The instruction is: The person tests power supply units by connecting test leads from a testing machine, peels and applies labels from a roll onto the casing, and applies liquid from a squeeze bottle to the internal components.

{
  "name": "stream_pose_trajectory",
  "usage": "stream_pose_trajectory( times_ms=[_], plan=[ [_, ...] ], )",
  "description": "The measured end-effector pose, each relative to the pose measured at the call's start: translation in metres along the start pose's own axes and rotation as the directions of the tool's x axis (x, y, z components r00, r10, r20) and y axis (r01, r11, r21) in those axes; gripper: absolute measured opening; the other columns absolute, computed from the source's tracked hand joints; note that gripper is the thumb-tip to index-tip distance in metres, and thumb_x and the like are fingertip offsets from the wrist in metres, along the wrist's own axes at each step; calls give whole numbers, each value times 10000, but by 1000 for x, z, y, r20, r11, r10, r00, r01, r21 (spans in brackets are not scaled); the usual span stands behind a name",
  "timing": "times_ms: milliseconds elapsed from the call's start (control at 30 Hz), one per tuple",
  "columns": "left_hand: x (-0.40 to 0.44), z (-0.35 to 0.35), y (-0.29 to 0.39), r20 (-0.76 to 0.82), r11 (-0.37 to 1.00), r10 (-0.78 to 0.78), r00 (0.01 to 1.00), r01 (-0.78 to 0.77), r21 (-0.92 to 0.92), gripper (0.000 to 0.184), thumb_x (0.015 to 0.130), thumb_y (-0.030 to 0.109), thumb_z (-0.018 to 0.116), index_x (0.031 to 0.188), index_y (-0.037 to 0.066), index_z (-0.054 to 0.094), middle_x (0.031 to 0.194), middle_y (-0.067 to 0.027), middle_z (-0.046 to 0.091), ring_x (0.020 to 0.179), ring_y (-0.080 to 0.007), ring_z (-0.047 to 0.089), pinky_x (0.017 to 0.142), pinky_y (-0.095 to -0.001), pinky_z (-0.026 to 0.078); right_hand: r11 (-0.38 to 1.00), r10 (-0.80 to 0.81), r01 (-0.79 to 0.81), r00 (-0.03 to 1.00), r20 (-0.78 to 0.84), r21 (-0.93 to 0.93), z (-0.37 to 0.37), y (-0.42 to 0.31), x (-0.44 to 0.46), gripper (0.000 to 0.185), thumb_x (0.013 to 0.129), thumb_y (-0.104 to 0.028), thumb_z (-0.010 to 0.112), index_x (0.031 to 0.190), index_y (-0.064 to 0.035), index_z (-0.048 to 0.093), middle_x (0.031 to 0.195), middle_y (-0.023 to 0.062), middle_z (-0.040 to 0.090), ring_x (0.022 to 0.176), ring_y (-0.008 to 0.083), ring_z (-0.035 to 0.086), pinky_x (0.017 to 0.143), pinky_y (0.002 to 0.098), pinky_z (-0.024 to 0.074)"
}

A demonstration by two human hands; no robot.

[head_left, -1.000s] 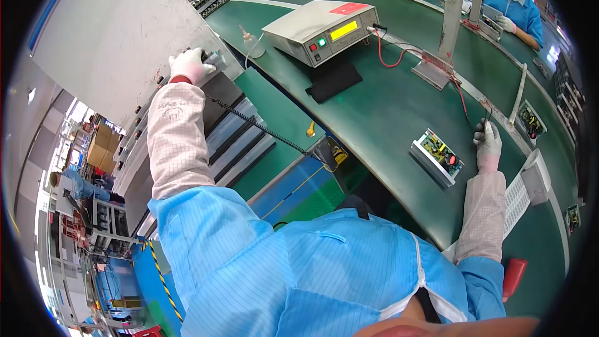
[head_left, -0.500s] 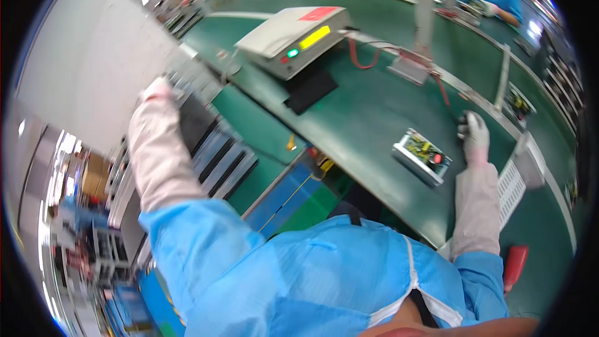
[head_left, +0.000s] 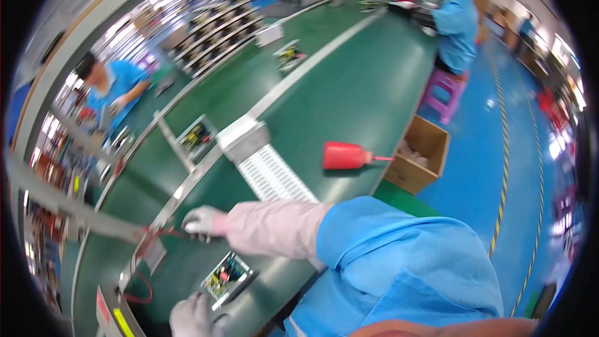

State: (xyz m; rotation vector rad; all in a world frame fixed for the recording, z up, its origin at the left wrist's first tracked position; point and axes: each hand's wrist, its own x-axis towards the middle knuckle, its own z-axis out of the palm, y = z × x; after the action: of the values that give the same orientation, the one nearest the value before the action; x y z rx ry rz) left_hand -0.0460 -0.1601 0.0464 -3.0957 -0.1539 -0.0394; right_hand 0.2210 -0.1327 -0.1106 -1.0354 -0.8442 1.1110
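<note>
My right hand [head_left: 204,223], in a pale glove, is above the green bench with its fingers curled. A red wire [head_left: 173,232] runs up close to its fingertips; what it holds, if anything, is too small to make out. Below that hand lies an open-framed circuit board unit [head_left: 228,278] with a pale metal edge and green, yellow and red parts. My left hand [head_left: 192,317], gloved and smeared by motion, is at the bottom of the view beside the unit's near end. Its fingers do not show clearly, and a gap to the unit cannot be judged.
A boxy instrument with a yellow display [head_left: 121,321] stands at lower left. A printed white sheet [head_left: 274,175], a red squeeze bottle [head_left: 344,156] and a cardboard box [head_left: 418,156] are to the right. Another board unit [head_left: 198,137] sits beyond the rail. Co-workers [head_left: 458,28] sit farther along.
The view has swung right. My left hand has come from the stacked trays at the left to beside the board unit. My right hand stays near the unit, fingers still curled.
</note>
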Motion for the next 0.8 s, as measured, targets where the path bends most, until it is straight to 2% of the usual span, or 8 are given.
stream_pose_trajectory(
  times_ms=[67,233,433,600,633,700,767,800],
  plan=[
    [28,51,5,-113,1000,-4,994,3,-12,647,593,243,760,1161,14,550,1118,-170,573,931,-337,544,863,-411,422,998,-52,53,998,27,-18,-2,-1,-3,182,871,-131,536,1023,-36,571,725,70,606,476,133,519,395,242,430],
    [55,76,-7,139,981,-35,990,61,-186,615,726,338,696,1235,37,528,1164,-175,572,987,-368,547,878,-414,426,998,-61,61,998,33,-3,-1,3,-1,172,882,-139,539,994,-9,551,687,78,588,437,139,507,380,245,428],
    [52,68,9,54,995,-97,994,98,-4,629,703,367,707,1209,32,541,1143,-161,570,954,-365,544,847,-424,434,999,-5,4,1000,-9,-46,4,-4,-5,175,889,-162,554,978,-11,552,663,75,584,427,140,504,368,247,420],
    [48,95,-4,-223,992,-126,967,124,-24,574,673,293,741,1149,25,564,1059,-159,589,896,-344,551,859,-404,427,999,7,-6,1000,21,-42,2,-2,-2,169,882,-175,571,938,-16,580,652,77,585,418,141,494,354,245,403],
    [49,100,-12,-264,985,-172,949,160,-67,640,597,289,764,1145,36,552,1078,-162,558,907,-364,516,901,-437,390,996,11,-10,1000,13,-84,2,-8,-6,199,860,-175,576,973,-16,610,691,79,615,474,147,534,414,260,455],
    [50,106,-26,-325,952,-294,899,305,-16,518,712,266,725,1151,33,578,1097,-169,582,948,-336,545,938,-428,378,930,-214,208,977,13,-303,-4,-2,0,242,831,-176,584,1005,-16,635,753,70,650,553,152,576,507,280,506],
    [65,101,-33,-441,905,-393,807,425,-29,517,693,300,732,1133,68,590,1040,-129,608,939,-323,547,932,-427,378,828,-203,169,979,-5,-534,8,-37,-12,260,804,-207,609,1003,-52,670,845,64,679,626,160,604,595,290,521],
    [67,101,-42,-413,875,-445,795,484,-13,522,685,285,739,1139,77,590,1041,-115,620,957,-304,555,939,-421,380,865,-32,1,998,-53,-501,13,-50,-19,284,797,-239,620,1009,-58,676,879,57,689,662,171,612,635,297,520]
  ],
)
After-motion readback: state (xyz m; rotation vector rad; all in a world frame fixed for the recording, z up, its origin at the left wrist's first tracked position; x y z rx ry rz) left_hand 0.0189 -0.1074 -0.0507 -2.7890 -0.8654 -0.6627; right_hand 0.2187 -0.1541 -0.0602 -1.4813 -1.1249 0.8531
